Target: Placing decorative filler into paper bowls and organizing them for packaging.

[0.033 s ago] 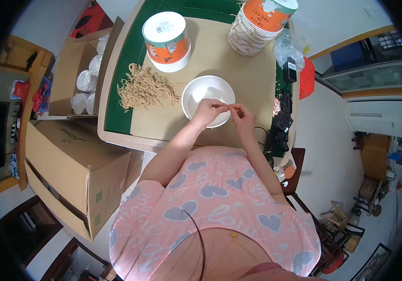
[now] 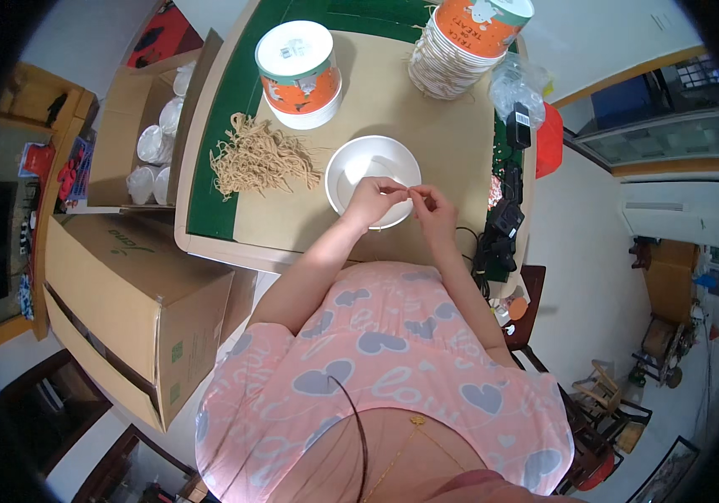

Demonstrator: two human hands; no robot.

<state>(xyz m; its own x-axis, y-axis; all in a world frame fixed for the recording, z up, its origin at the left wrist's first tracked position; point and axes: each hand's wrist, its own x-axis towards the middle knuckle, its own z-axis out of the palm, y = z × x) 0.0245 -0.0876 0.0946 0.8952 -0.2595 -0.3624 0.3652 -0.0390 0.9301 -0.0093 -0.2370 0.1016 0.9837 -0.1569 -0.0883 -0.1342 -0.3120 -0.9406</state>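
A round white paper tub [image 2: 339,168] stands with its mouth up at the table's near side. Over its near right rim my left hand [image 2: 376,201] is closed, thumb and fingertips pinched together. Almost touching it, my right hand [image 2: 433,211] pinches the same way, just outside the rim. Whatever lies between the fingertips is too small to make out. Left of the tub is a loose heap of tan twisted cords [image 2: 259,159]. Behind that heap, orange-printed paper tubs [image 2: 297,94] are stacked upside down.
At the far right stands a taller stack of orange tubs [image 2: 473,33] with cords around its lower part. Clear plastic bags [image 2: 517,84] and black devices with cables [image 2: 504,222] line the right edge. Left of the table are cardboard boxes [image 2: 125,277], one holding wrapped white tubs [image 2: 155,144].
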